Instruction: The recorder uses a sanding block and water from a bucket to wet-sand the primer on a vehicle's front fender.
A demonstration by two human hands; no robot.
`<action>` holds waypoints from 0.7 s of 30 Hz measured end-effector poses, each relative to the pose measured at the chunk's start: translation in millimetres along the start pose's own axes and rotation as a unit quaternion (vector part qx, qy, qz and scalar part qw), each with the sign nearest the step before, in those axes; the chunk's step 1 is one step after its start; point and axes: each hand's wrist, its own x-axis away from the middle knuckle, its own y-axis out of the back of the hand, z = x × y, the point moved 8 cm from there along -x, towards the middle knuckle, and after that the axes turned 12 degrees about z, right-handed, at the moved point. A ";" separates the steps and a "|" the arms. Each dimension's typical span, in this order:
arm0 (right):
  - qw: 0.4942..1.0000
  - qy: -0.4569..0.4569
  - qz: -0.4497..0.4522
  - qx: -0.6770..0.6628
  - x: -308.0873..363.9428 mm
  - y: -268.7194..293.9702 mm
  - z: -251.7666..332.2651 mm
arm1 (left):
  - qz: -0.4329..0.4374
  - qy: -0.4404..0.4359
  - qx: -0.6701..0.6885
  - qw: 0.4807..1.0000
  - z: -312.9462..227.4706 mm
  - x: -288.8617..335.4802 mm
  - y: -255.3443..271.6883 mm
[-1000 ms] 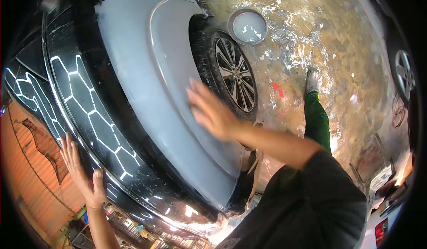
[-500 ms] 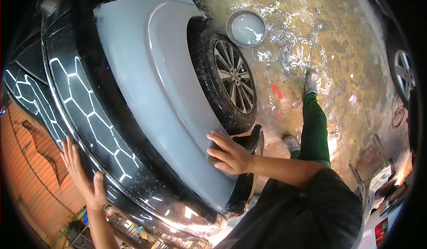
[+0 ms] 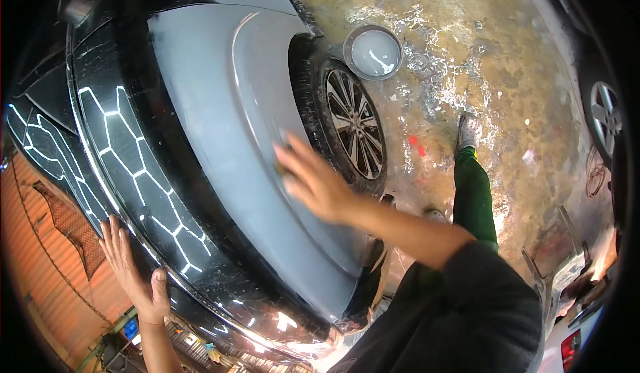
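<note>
My right hand presses a small dark pad against the dull grey panel of a black car. The pad is mostly hidden under my fingers, and motion smears the hand, so its exact kind does not show. Along the panel runs a raised crease, and its edge curves round the wheel arch. My left hand rests with fingers stretched out on the glossy black bodywork at the left, holding nothing.
Below the arch is a black tyre with a spoked wheel. A round basin of cloudy liquid stands on the wet, stained floor. My shoe is planted nearby. Another car's wheel and a metal stand are at the right.
My right hand has slid up and left along the grey panel with the dark pad, away from the lower end. My left hand stays on the black bodywork; the view has shifted slightly.
</note>
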 end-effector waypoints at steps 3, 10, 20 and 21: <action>0.996 0.081 -0.002 0.049 64.0 -14.0 13.7 | 0.002 -0.004 -0.007 1.000 -7.8 -2.0 13.4; 0.997 -0.008 -0.074 -0.023 -184.3 93.3 -93.1 | 0.049 0.021 -0.021 0.998 5.7 6.0 -3.2; 0.967 -0.244 -0.005 0.074 -228.0 161.9 -148.5 | 0.082 0.025 -0.047 0.995 9.9 24.0 -10.5; 0.964 -0.187 0.064 0.177 -223.0 154.0 -121.4 | 0.082 0.021 -0.046 0.995 9.6 25.5 -8.2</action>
